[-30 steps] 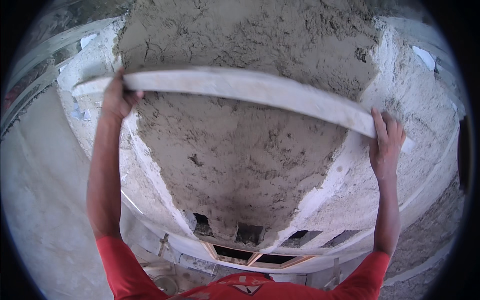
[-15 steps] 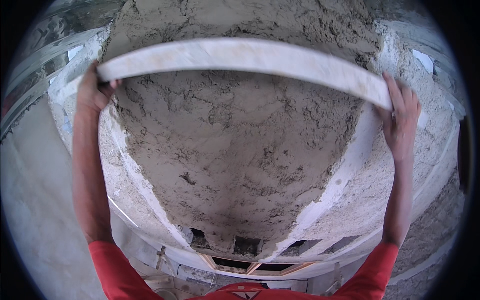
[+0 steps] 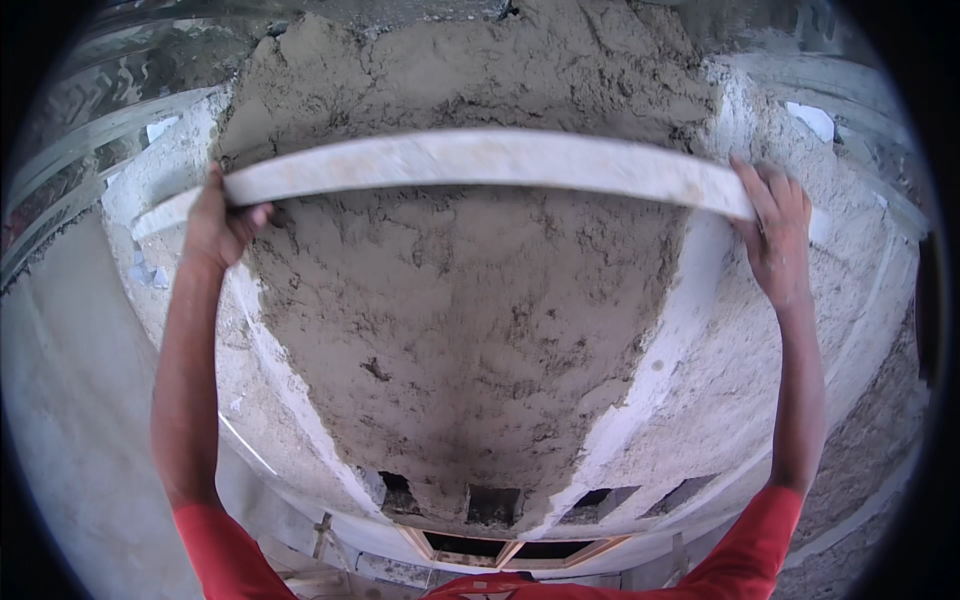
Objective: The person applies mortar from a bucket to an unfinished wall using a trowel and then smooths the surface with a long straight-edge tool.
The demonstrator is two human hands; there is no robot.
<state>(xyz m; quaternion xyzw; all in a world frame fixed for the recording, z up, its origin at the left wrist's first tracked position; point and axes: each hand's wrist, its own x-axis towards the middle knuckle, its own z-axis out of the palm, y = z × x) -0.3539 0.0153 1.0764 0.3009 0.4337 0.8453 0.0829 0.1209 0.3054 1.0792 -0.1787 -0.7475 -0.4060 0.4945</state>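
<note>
A long, pale straightedge [image 3: 480,158] spans the wet grey mortar [image 3: 460,310] from side to side, looking bowed in the wide view. My left hand [image 3: 218,228] is closed around it near its left end, which sticks out past my fingers. At the right, my right hand [image 3: 780,232] grips it, fingers over the top edge. Smooth whitish strips border the mortar: a left strip [image 3: 285,375] and a right strip [image 3: 650,375]. Above the straightedge the mortar [image 3: 480,75] is rougher and lumpier; below it the surface is flatter, with pits and cracks.
Several square holes, one a dark recess [image 3: 494,505], line the lower end of the mortar. Below them is a wooden frame [image 3: 508,550] with dark openings. Rough plaster [image 3: 725,400] extends to the right; a smooth grey surface [image 3: 75,400] is at the far left.
Both hands have brought the straightedge down the picture, toward me, across the mortar. The right hand has also shifted somewhat left in view. The grip of both hands stays the same.
</note>
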